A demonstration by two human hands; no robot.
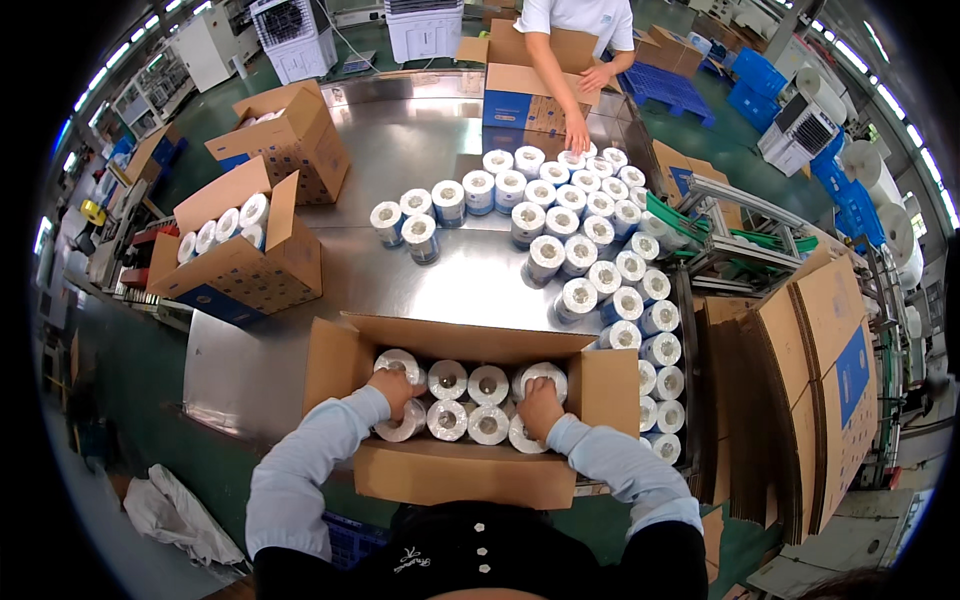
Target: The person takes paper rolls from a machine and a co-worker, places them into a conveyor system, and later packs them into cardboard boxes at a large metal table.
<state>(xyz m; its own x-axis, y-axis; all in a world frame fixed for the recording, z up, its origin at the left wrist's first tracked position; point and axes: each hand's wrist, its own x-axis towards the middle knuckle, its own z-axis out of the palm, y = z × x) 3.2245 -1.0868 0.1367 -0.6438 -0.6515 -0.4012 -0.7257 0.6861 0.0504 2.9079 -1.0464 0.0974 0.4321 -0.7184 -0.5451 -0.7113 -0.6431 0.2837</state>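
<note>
An open cardboard carton (470, 475) stands in front of me with two rows of wrapped white paper rolls (488, 385) upright inside. My left hand (393, 390) reaches in at the left end, its fingers curled onto the far corner roll (398, 360). At the right end my right hand (541, 408) grips the far corner roll (553, 378) from above, fingers bent over its top. Both hands partly cover the end rolls. Beyond the carton, several loose rolls (564, 220) with blue-printed wrappers stand grouped on the metal table.
The metal table (380, 270) carries two filled open cartons (240, 285) at left. Across it, a person's hand (576, 132) touches rolls beside another carton (508, 108). Flattened cartons (800, 400) lean at right, near a conveyor with green guides (690, 225).
</note>
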